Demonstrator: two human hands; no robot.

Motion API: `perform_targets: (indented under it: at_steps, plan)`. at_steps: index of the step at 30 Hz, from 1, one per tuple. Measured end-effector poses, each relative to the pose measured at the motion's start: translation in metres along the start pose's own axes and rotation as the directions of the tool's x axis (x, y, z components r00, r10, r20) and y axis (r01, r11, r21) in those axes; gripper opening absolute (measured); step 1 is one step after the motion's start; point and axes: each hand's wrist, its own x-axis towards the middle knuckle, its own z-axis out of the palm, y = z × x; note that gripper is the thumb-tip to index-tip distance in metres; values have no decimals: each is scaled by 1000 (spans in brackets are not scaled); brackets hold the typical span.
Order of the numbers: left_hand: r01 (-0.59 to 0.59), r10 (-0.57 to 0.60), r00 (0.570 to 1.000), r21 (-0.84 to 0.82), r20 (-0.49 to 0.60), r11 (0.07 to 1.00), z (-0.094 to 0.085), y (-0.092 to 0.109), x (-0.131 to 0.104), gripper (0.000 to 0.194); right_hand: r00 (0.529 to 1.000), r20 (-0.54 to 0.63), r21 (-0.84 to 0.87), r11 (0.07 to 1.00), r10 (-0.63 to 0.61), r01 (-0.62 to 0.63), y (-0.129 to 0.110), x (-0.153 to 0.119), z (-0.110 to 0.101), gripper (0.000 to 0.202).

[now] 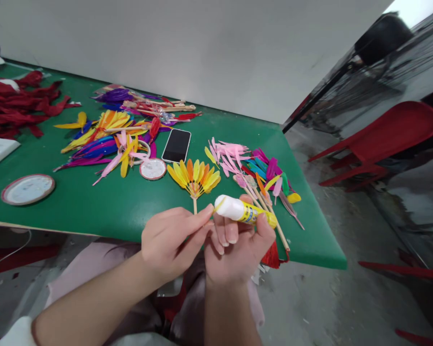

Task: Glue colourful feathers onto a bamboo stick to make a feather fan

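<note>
Left hand (175, 238) pinching slim yellow piece (220, 205) against glue stick (246, 211); right hand (236, 245), palm up, gripping glue stick.

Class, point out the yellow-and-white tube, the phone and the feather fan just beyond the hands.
Yellow-and-white tube (251, 214): head view, on its printed label.
Phone (176, 145): head view, on its dark screen.
Feather fan (195, 179): head view, on its feathers.

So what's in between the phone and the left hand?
In the head view, part of the yellow-and-orange feather fan lies between the phone and left hand, plus bare green table.
</note>
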Motion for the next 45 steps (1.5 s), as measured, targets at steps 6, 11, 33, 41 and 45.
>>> perform_targets:
  at_steps: [6,11,33,41,45]
  plan:
    - [-2,2,1000,-11,20,1000,0,-1,-1,25,999,-6,3,999,33,-33,-1,0,-1,29]
    - [-31,31,999,-23,11,999,0,-2,-1,27,999,-1,10,999,33,-33,0,1,-2,28]
    - [-15,13,1000,-54,-26,998,1,-2,0,28,995,-9,-95,991,-95,94,1,-3,2,30]
    - [8,-10,999,-66,-31,998,1,-1,-2,31,993,-14,-83,989,-120,118,2,-5,3,26]
    - [13,-15,999,-57,-36,998,1,0,0,31,989,-2,-87,985,-149,148,3,-5,2,20]
